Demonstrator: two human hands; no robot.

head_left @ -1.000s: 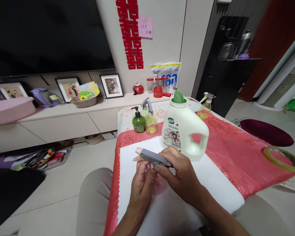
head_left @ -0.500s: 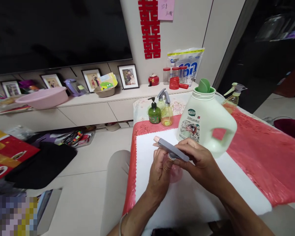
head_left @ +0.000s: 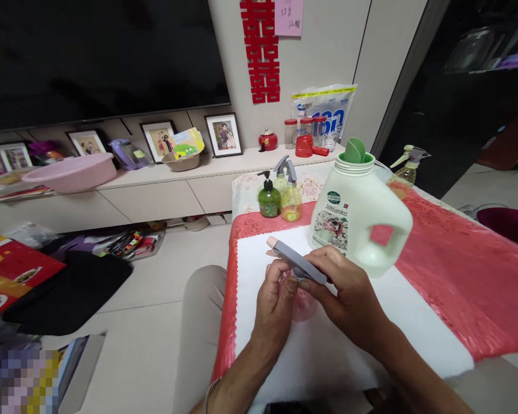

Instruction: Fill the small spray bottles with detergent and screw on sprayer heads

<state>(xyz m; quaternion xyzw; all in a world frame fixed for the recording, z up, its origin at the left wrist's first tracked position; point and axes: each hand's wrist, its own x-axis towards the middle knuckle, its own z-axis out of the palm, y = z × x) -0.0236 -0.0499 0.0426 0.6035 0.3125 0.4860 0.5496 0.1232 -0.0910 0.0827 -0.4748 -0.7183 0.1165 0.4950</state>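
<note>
A pink see-through spray bottle (head_left: pixel 304 306) stands on the white cloth (head_left: pixel 259 259), partly covered by my fingers. My left hand (head_left: pixel 276 296) is wrapped round its neck and upper body. On top sits a grey spray head (head_left: pixel 300 261) with a pale pink nozzle pointing to the far left. My right hand (head_left: pixel 343 279) grips the back end of that spray head between thumb and fingers. Just beyond my right hand is a large pale green jug (head_left: pixel 358 213) with a green cap or scoop (head_left: pixel 354 150) in its mouth.
A green pump bottle (head_left: pixel 269 198) and a yellowish spray bottle (head_left: pixel 290 201) stand behind the cloth, with another sprayer behind them. One more spray bottle (head_left: pixel 406 172) is at the far right. Red plastic (head_left: pixel 470 276) covers the table. Jars and picture frames line the cabinet.
The view has shifted slightly. Both hands keep their hold on the spray bottle and its head, with hardly any other movement visible.
</note>
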